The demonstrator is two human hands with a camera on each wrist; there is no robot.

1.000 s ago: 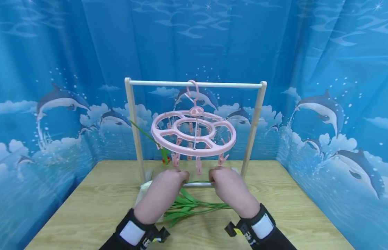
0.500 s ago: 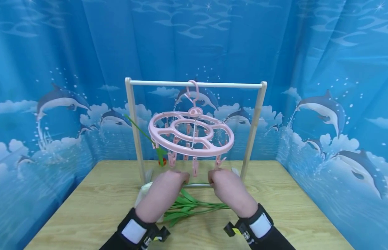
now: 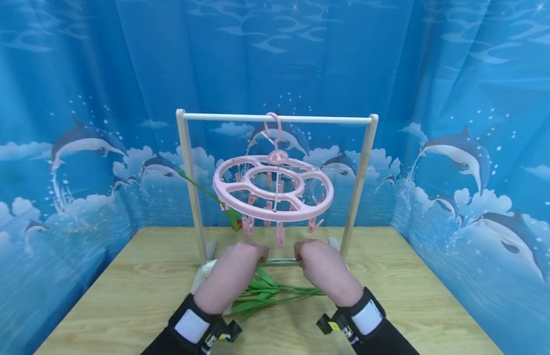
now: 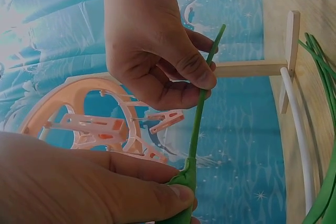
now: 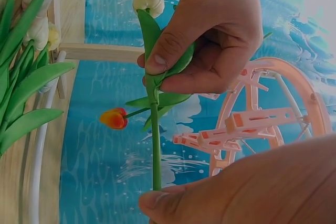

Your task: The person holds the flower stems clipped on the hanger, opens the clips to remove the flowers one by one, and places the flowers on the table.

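Note:
Both hands hold one white tulip (image 5: 148, 1) level between them, below the front of a pink round clip hanger (image 3: 275, 214). My left hand (image 3: 240, 261) pinches it at the green leaves just under the bloom. With thumb and fingers, my right hand (image 3: 321, 264) pinches the bare stem (image 4: 198, 124) near its cut end, which pokes out past the fingertips. An orange-red tulip (image 5: 114, 118) hangs bloom-down from the hanger's left side, its stem slanting up to the left. Several pink clothespins (image 3: 281, 235) dangle under the ring.
The hanger hooks over the top bar (image 3: 222, 118) of a wooden stand (image 3: 361, 182). More tulips with green stems (image 3: 297, 292) lie on the wooden table (image 3: 390, 301) under the hands, their white and yellow blooms to the left. A blue dolphin-print curtain (image 3: 275, 59) encloses the back and sides.
The hanger swings slightly left, then back right, carrying the orange-red tulip with it. Both hands stay nearly in place, and the stem stretched between them shows slightly lower in the head view.

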